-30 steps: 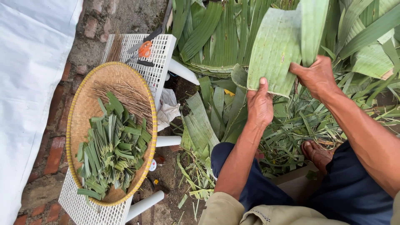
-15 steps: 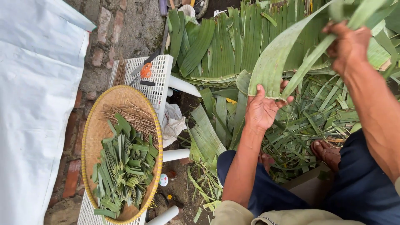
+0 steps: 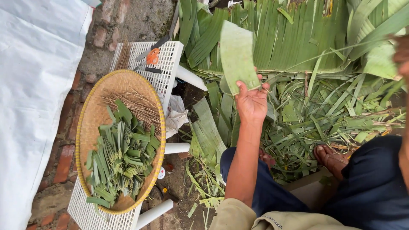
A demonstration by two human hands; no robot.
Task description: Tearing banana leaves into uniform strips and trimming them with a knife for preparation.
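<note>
light: soft even daylight | shadows: faint | glare: none | focus: sharp, right edge blurred

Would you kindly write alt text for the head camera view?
The left hand holds up a torn piece of banana leaf above a heap of green leaves. Beside it, a round woven tray holds folded leaf strips and thin sticks.

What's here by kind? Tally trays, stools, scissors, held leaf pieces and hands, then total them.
Woven tray: 1
White plastic stool: 1
Orange-handled scissors: 1
Leaf piece, held: 1
Hands: 2, left hand and right hand
Total: 6
</note>
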